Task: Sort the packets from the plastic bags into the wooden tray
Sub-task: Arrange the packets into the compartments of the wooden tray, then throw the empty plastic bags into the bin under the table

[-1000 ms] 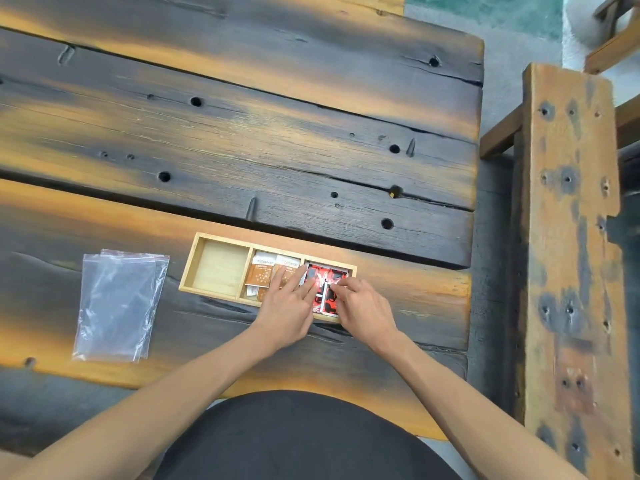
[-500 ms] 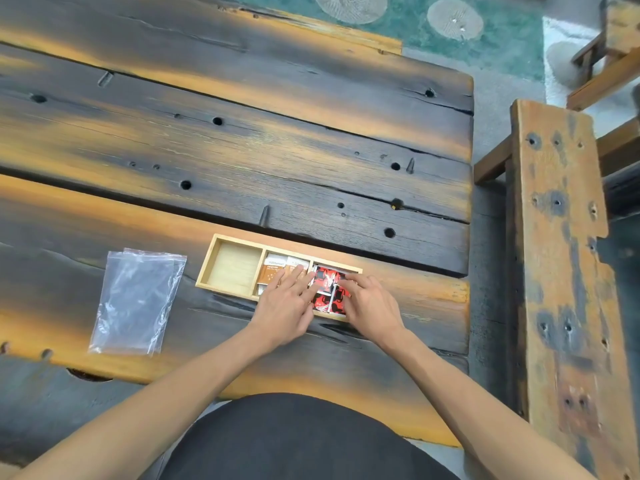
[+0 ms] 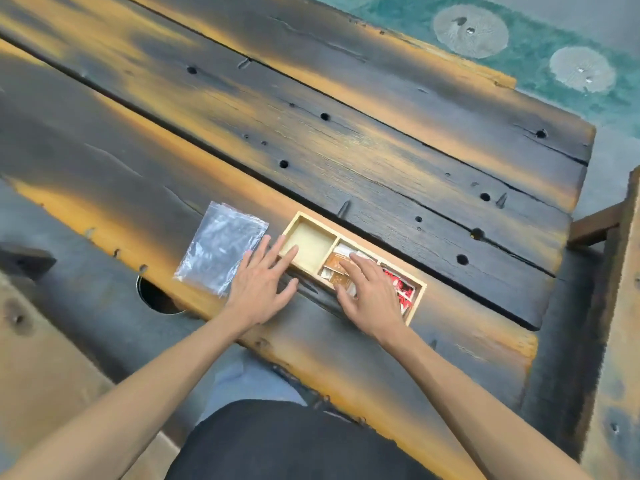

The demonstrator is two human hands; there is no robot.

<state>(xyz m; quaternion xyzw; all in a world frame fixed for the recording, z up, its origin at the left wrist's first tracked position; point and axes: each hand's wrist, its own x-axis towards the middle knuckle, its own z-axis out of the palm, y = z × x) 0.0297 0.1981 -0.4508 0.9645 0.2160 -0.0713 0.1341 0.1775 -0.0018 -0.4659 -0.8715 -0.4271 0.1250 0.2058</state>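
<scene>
Evidently, the right hand [image 3: 372, 292] is laid with spread fingers on the brown packets [image 3: 337, 265] in the wooden tray's [image 3: 353, 235] middle compartment, likely to flatten them; the left hand [image 3: 263, 282], fingers splayed, holds nothing beside flat plastic bags [image 3: 221, 249].

Just one view here, a wide-angle head cam looking forward and steeply down from above the person's lap. It's tilted, so the dark scorched plank bench [image 3: 346, 161] runs diagonally across the shot. Both forearms reach in from the bottom edge. Fairly close in, with teal patterned floor [image 3: 540, 46] at top right.
</scene>
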